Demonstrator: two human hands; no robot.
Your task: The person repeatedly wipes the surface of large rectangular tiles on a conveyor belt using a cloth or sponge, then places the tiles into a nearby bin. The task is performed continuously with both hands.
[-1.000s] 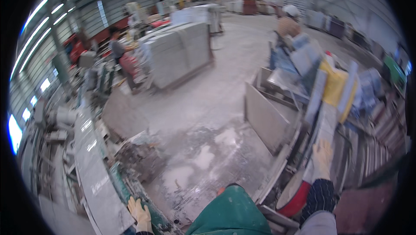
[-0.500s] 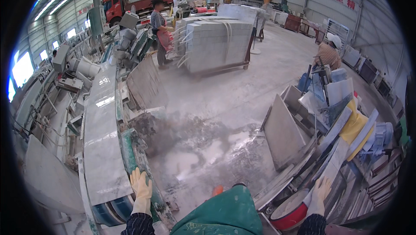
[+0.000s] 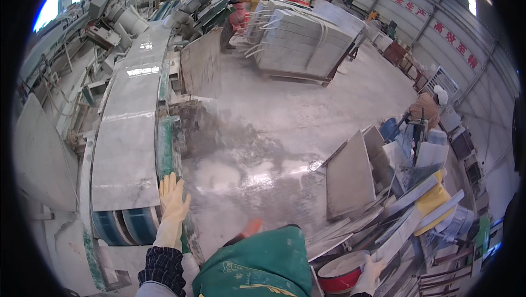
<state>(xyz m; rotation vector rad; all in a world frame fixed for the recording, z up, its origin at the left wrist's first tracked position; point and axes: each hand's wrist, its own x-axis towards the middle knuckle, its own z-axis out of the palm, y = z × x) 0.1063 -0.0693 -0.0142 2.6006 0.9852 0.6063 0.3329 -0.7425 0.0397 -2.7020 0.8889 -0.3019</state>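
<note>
My left hand (image 3: pixel 172 204), in a pale yellow rubber glove, lies with fingers extended on the green edge rail (image 3: pixel 169 149) of a long conveyor. Its fingertips are beside a glossy grey-white stone slab (image 3: pixel 123 160) that lies along the conveyor. Blue rollers (image 3: pixel 141 226) show below the slab's near end. At the lower right, my gloved right hand (image 3: pixel 370 274) is by the rim of a round red tub-like part (image 3: pixel 334 283), close to the lower end of a pale stone strip (image 3: pixel 402 231). Its fingers seem apart, though partly blurred.
A green apron (image 3: pixel 257 264) covers my front. Leaning slabs (image 3: pixel 350 176) and a yellow-covered machine (image 3: pixel 433 201) stand right. Bundled stone blocks (image 3: pixel 301 42) are farther off. One person (image 3: pixel 238 9) stands beside them; another (image 3: pixel 424 108) is at the right. The floor (image 3: pixel 263 127) looks wet.
The view has tilted down and turned right. My left hand stays on the conveyor's edge. My right hand has slid nearer to me, down beside the red rim.
</note>
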